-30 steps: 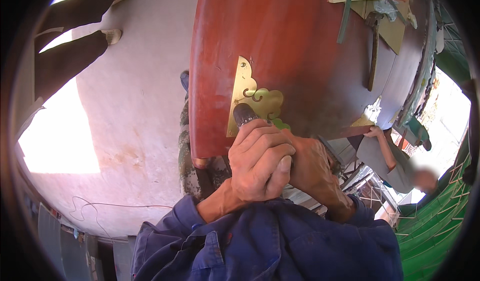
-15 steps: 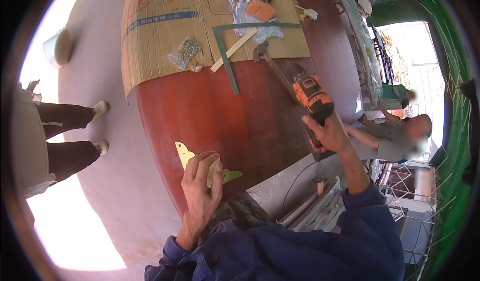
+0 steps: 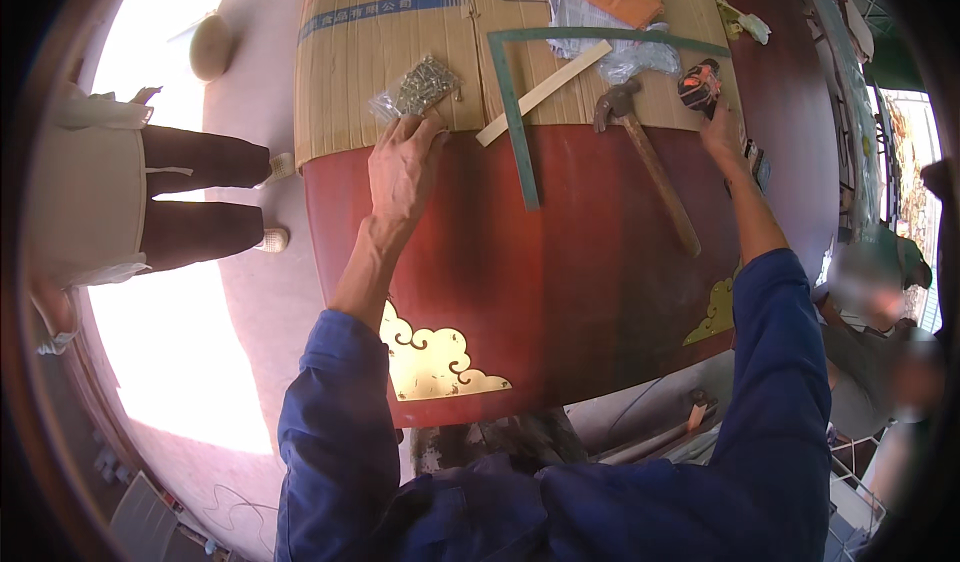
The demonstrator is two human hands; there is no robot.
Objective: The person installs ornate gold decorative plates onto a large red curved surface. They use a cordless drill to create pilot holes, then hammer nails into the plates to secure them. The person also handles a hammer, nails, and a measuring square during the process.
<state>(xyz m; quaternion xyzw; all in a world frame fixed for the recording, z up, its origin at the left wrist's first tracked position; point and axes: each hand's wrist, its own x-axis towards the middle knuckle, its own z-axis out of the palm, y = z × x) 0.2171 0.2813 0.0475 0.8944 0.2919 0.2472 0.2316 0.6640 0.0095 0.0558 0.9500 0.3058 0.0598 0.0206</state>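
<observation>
My left hand [image 3: 402, 167] reaches to the clear bag of screws [image 3: 425, 87] on the cardboard. Its fingers are bent together at the bag's near edge; what they pinch, if anything, is hidden. At the far right, my right hand [image 3: 722, 132] grips an orange and black power drill [image 3: 700, 84] over the cardboard's right edge. A gold cloud-shaped corner plate [image 3: 432, 364] lies on the near left corner of the dark red panel [image 3: 580, 292]. A similar plate [image 3: 714, 317] is at the near right corner, partly covered by my right sleeve.
A claw hammer [image 3: 655, 172] lies on the panel, its head on the cardboard [image 3: 390, 62]. Beside it are a green L-shaped square [image 3: 520, 152] and a wooden strip [image 3: 545, 92]. An orange piece [image 3: 622, 0] rests on plastic wrapping. A person [image 3: 205, 197] stands left; others are right.
My left hand has left the gold plate and moved forward to the bag of screws. My right hand has carried the drill forward and right. The view has shifted too.
</observation>
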